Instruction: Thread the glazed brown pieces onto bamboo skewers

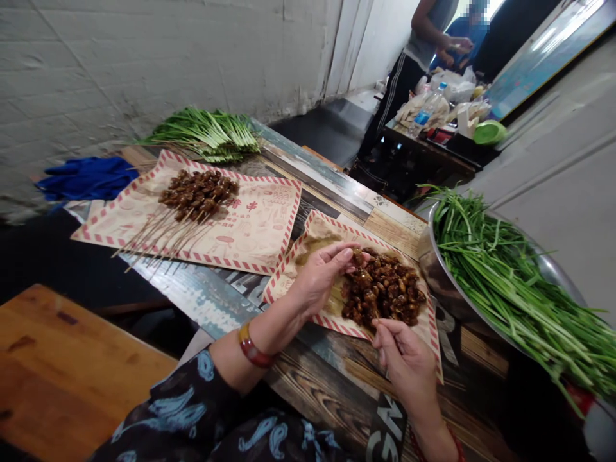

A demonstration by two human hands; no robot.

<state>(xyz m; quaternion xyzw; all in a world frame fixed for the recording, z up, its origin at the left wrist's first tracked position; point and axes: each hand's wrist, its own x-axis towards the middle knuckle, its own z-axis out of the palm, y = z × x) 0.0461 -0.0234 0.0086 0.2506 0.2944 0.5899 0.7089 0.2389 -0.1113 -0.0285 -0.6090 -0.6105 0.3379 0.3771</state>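
Note:
My left hand (pixel 321 276) pinches a glossy brown meat piece (pixel 357 258) between thumb and fingers, just above a pile of similar meat pieces (pixel 392 289). The pile lies on a paper sheet (pixel 289 282) with a red striped border. At the near edge of the pile, my right hand (pixel 404 356) is closed in a pinch; what is in its fingertips is too small to make out. To the left, loaded skewers (pixel 197 196) lie side by side on another striped paper sheet (pixel 260 237), their bare stick ends pointing toward me.
Bunched green chives (pixel 206 131) lie at the table's far left, near blue gloves (pixel 89 178). A metal basin (pixel 436 240) heaped with long greens (pixel 510 282) stands at right. A wooden stool (pixel 72 366) is at lower left. Two people stand by a cluttered table (pixel 433 144) behind.

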